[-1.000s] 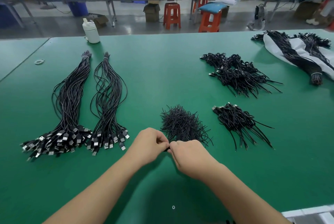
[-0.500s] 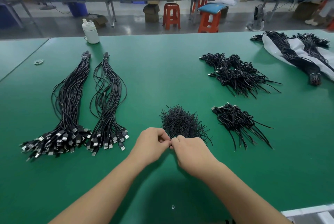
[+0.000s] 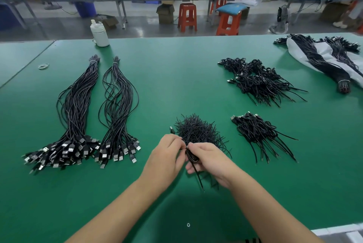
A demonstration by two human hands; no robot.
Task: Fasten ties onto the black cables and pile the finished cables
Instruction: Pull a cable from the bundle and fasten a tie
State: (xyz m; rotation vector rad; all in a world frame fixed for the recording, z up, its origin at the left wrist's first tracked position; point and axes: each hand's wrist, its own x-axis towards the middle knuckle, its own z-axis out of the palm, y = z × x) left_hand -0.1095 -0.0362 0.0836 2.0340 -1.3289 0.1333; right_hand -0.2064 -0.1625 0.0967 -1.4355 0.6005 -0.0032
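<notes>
Both hands, left (image 3: 167, 156) and right (image 3: 208, 159), pinch one folded cable (image 3: 191, 159) just near of the ties (image 3: 194, 130), finished pile (image 3: 259, 133) to the right.

Cable-tying bench, laid out around the heap of ties (image 3: 194, 131)

Two long cable bundles (image 3: 78, 113) lie well left of the heap, a bottle (image 3: 99, 33) behind them at the table's (image 3: 176, 70) far edge. A small pile of tied cables (image 3: 259, 134) lies just right of the heap, a larger pile (image 3: 257, 81) behind that. Both hands (image 3: 167, 154) meet just before the heap, holding one cable (image 3: 193, 162).
</notes>
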